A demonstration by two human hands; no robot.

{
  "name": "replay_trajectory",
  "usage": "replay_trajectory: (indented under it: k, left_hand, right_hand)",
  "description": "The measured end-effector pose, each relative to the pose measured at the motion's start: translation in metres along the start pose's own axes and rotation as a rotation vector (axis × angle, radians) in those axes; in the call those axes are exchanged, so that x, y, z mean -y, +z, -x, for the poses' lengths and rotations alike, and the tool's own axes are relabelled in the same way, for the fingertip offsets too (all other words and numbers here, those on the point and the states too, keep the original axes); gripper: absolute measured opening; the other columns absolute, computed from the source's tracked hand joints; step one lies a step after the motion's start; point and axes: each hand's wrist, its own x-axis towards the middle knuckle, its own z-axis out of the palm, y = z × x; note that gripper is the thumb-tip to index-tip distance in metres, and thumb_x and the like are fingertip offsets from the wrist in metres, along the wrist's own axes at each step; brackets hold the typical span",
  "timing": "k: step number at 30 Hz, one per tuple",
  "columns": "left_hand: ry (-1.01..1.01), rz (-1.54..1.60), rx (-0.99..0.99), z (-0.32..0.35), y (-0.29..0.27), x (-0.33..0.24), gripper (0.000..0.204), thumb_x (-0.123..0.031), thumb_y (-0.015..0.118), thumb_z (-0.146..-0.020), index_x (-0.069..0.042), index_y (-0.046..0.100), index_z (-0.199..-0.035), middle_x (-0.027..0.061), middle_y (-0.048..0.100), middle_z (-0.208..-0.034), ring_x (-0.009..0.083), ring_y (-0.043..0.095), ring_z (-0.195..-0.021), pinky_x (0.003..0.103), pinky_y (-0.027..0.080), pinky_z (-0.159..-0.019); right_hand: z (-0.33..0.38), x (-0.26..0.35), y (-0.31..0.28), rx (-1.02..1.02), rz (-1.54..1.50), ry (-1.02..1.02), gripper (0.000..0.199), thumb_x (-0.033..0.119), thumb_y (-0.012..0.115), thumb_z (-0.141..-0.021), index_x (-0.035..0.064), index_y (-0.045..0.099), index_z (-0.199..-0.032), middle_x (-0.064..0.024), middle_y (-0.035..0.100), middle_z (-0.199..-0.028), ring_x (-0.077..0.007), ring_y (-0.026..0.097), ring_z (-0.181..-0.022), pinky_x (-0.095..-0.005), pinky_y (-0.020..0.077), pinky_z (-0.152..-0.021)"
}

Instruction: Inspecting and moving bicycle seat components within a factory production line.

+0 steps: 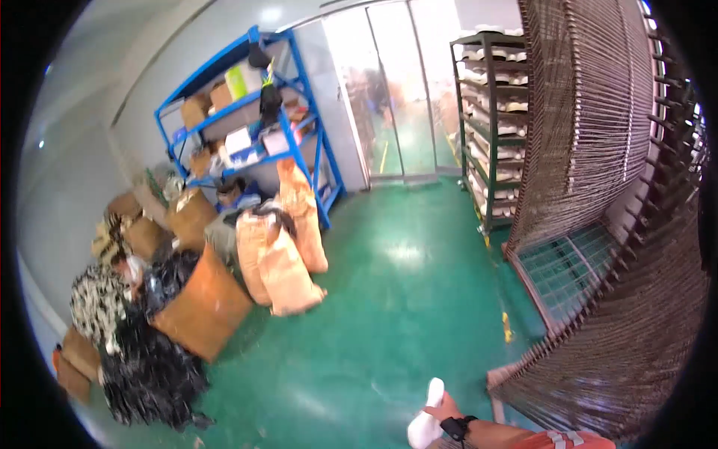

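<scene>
Tan sacks (284, 254) lean beside brown cardboard boxes (191, 217) below boxes (239, 81) on blue shelving (292, 142).

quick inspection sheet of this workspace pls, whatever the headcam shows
surface: green floor, glossy, a few small yellow marks
job's things: white object at the right hand, low in the picture; its kind cannot be told
clutter: brown sacks, cardboard boxes and black bags heaped at left
fingers: right hand wears a dark wristband; grip on the white object unclear; left hand not in view
cables: nothing seen
surroundings: blue shelf with boxes, dark rack of pale items, brown wire racks at right, glass doors behind
</scene>
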Motion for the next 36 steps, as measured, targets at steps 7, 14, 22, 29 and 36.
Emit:
replay_trajectory:
  k: [7,14,22,29,36]
  left_hand:
    - [0.018,-0.176,0.134,-0.24,0.15,-0.076,0.048,-0.033,0.059,-0.075,-0.013,0.05,-0.118,0.0178,0.055,-0.108,0.0297,0.054,-0.096,0.042,0.045,-0.078]
    - [-0.056,-0.138,0.192,-0.269,0.554,-0.19,0.032,-0.004,0.055,-0.075,-0.005,0.047,-0.106,0.0093,0.055,-0.087,0.0205,0.052,-0.072,0.034,0.046,-0.055]
    - [0.021,-0.469,0.738,-0.449,0.985,-0.178,0.048,0.004,0.06,-0.064,0.002,0.051,-0.111,0.0103,0.061,-0.094,0.0242,0.059,-0.081,0.033,0.049,-0.069]
    - [0.579,-1.022,1.266,-0.443,1.394,-0.22,0.04,-0.002,0.057,-0.068,0.004,0.054,-0.108,0.0112,0.063,-0.093,0.0219,0.06,-0.086,0.034,0.047,-0.076]
    - [0.629,-1.091,1.579,-0.442,1.753,-0.214,0.052,0.0,0.05,-0.069,0.001,0.044,-0.121,0.0185,0.054,-0.114,0.028,0.049,-0.11,0.034,0.037,-0.093]
  right_hand:
    - [-0.255,0.07,-0.021,-0.211,-0.465,0.104,0.057,0.014,0.074,-0.06,-0.0012,0.044,-0.106,-0.0146,0.06,-0.092,-0.0245,0.061,-0.08,-0.0359,0.0499,-0.071]
    - [-0.492,0.212,-0.117,-0.177,-0.526,-0.253,0.061,0.01,0.072,-0.068,0.0,0.038,-0.117,-0.0092,0.057,-0.093,-0.0202,0.057,-0.089,-0.0357,0.0465,-0.08]
    - [-0.719,0.312,-0.327,-0.308,-0.717,-0.223,0.064,-0.003,0.057,-0.07,0.0035,0.031,-0.128,-0.0111,0.058,-0.097,-0.0222,0.055,-0.091,-0.0359,0.0431,-0.084]
    - [-0.886,0.411,-0.46,-0.39,-0.83,-0.308,0.049,-0.001,0.058,-0.062,-0.0012,0.042,-0.108,-0.0104,0.057,-0.087,-0.0243,0.058,-0.083,-0.0386,0.045,-0.081]
    - [-1.188,0.572,-0.562,-0.164,-0.74,-0.561,0.046,0.004,0.06,-0.065,-0.0012,0.045,-0.108,-0.0091,0.055,-0.094,-0.0211,0.057,-0.088,-0.0363,0.0455,-0.082]
